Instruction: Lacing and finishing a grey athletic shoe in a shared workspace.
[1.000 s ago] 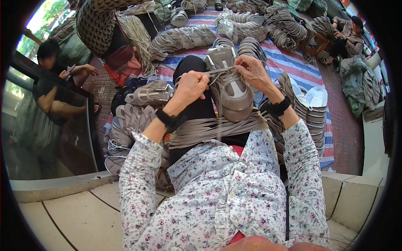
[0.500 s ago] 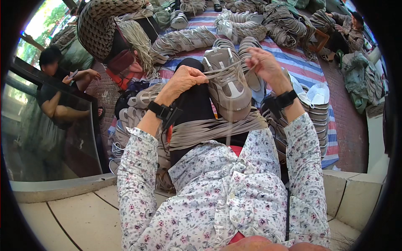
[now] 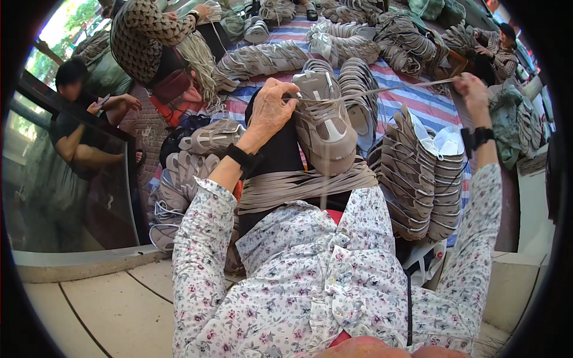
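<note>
A grey-brown sneaker rests on my lap, its toe toward me. Across its eyelets runs a flat grey-brown shoelace, drawn out taut to the right. At the sneaker's left side my left hand is closed, thumb and fingers pinching the lace close to the eyelets; the fingertips are partly hidden. Out to the far right, my right hand is closed on the other stretch of the lace, slightly blurred. A bundle of loose laces lies across my thighs, below the toe.
Stacked sneakers stand at my right, and more sneakers pile up at my left. Beyond lies a striped sheet with rows of shoes. A glass panel is on the left. Other people sit around.
My right hand has swung from beside the sneaker out to the far right, pulling the lace long and taut. My left hand has shifted slightly right and up, against the sneaker's side.
</note>
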`<state>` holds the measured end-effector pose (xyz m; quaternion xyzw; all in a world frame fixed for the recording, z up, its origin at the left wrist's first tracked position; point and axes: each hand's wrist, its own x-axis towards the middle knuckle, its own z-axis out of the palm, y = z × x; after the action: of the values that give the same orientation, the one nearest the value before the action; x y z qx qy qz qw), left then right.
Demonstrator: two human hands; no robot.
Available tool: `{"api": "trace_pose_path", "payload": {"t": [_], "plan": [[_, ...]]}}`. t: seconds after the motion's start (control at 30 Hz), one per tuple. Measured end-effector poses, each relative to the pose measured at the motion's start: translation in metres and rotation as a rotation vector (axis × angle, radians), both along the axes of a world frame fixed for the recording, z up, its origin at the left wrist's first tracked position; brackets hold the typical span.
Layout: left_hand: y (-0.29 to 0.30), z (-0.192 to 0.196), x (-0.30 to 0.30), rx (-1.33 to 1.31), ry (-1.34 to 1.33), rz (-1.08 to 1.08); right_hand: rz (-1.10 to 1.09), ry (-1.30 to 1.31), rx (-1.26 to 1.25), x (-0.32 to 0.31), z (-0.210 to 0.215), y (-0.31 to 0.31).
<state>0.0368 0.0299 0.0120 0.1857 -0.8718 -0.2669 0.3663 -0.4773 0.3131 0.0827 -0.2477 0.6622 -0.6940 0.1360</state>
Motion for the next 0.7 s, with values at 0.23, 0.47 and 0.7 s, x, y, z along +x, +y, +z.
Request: {"api": "trace_pose_path", "payload": {"t": [0.23, 0.47, 0.7], "plan": [[0.004, 0.001, 0.000, -0.042, -0.213, 0.041, 0.391, 0.647, 0.279, 0.246, -0.042, -0.092], [0.004, 0.005, -0.006, 0.378, -0.281, 0.007, 0.464, 0.995, 0.196, 0.322, -0.068, -0.137], [-0.013, 0.008, 0.003, 0.461, -0.305, -0.127, 0.445, 1.047, 0.182, 0.335, -0.060, -0.146]]}}
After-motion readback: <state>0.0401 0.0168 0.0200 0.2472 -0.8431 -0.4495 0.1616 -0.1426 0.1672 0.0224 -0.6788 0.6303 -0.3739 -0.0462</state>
